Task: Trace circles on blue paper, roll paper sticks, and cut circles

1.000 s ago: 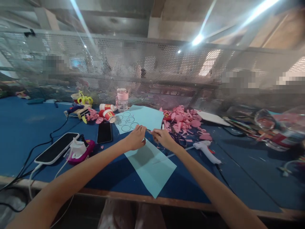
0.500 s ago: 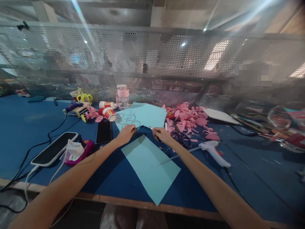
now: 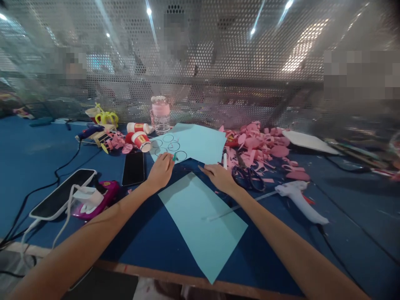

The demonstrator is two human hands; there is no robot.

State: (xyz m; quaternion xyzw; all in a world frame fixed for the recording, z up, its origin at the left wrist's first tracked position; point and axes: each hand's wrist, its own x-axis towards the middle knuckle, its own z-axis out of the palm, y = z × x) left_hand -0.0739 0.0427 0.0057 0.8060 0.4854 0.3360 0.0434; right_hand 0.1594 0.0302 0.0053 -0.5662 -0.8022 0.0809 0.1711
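My left hand (image 3: 161,171) is closed, with a small teal piece (image 3: 174,156) showing at its fingertips; its kind is too small to tell. It is at the near edge of a light blue sheet (image 3: 203,143) with several black circles drawn on its left part. My right hand (image 3: 218,177) is closed too, palm down, just right of the gap between the sheets. Whatever its fingers hold is hidden. Between my forearms lies a second light blue sheet (image 3: 203,225), one corner pointing at my hands.
Dark-handled scissors (image 3: 250,177) and pink scraps (image 3: 253,146) lie to the right, with a white glue gun (image 3: 301,200) nearer. At left are a black phone (image 3: 133,168), a white-cased phone (image 3: 62,195), a purple power strip (image 3: 108,193) and paper cups (image 3: 141,141). Behind stands a bottle (image 3: 161,114).
The view has tilted down and come slightly closer. The teal piece at my left fingertips shows more clearly. A shiny bit at my right fingertips no longer shows plainly.
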